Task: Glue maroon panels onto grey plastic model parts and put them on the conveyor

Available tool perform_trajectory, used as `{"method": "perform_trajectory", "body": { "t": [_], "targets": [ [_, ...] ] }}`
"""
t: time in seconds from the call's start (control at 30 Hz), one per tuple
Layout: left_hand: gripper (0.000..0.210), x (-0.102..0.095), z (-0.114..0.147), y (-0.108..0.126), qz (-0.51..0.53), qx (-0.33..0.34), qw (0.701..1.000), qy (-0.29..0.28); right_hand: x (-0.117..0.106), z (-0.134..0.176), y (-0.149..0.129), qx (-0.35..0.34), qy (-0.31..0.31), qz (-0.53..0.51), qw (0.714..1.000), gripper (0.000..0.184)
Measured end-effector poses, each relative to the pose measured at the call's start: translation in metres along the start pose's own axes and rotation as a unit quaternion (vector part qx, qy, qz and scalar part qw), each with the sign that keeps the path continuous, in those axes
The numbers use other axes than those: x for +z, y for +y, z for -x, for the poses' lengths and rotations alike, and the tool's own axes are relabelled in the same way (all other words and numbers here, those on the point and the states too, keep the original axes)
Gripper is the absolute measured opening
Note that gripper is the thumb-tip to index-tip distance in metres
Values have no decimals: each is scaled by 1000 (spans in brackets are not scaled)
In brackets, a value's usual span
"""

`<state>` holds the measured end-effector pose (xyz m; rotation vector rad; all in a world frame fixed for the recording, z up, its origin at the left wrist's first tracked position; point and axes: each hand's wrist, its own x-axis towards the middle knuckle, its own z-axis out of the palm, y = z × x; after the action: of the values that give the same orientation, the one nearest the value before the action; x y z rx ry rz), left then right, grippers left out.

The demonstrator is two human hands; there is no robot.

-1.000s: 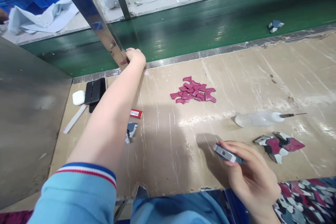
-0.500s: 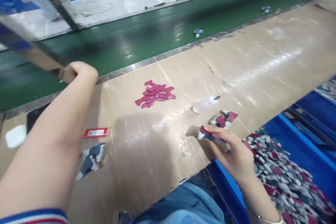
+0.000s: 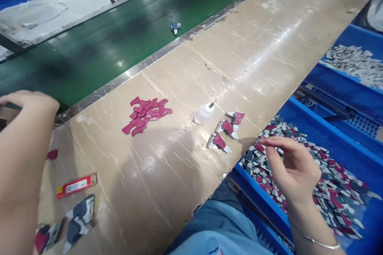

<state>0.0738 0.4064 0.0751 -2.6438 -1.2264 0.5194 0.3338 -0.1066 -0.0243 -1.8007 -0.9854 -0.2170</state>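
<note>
My right hand [image 3: 295, 167] hovers over a blue bin of parts, thumb and forefinger slightly apart, with nothing visible between them. Left of it on the bench stand three small maroon, white and dark grey plastic pieces: the nearest piece [image 3: 220, 142], a middle piece [image 3: 228, 128] and a far piece [image 3: 236, 118]. Beside them is a translucent squeeze bottle [image 3: 204, 114] with a thin needle tip. At the left edge, my left hand [image 3: 28, 99] reaches to the conveyor side; its fingers are mostly cut off or hidden. Flat maroon parts [image 3: 146, 113] lie piled mid-bench.
The blue bin [image 3: 338, 137] on the right holds many mixed pieces; a farther bin [image 3: 344, 77] holds whitish parts. A green conveyor belt [image 3: 98, 44] runs behind the bench, carrying an assembled piece [image 3: 175, 28]. A red packet [image 3: 77, 185] and grey-white pieces [image 3: 79, 219] lie front left.
My right hand has let go of the maroon, white and grey piece, now on the bench with two others, and moved right over the bin. The view has shifted right.
</note>
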Motion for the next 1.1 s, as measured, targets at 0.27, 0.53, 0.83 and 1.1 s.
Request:
{"method": "perform_trajectory", "body": {
  "t": [0.27, 0.53, 0.83, 1.1],
  "targets": [
    [61, -27, 2, 95, 75, -14, 994, 73, 36, -32, -24, -47, -126, -13, 991, 17],
    [50, -47, 78, 176, 175, 178, 917, 309, 33, -10, -13, -203, -144, 54, 967, 16],
    [34, -29, 124, 207, 146, 485, 794, 335, 47, -23, -3, -228, -175, 28, 957, 22],
    [32, -11, 138, 234, 165, 510, 811, 235, 50, -11, -1, -229, -117, 36, 966, 20]
  ]
}}
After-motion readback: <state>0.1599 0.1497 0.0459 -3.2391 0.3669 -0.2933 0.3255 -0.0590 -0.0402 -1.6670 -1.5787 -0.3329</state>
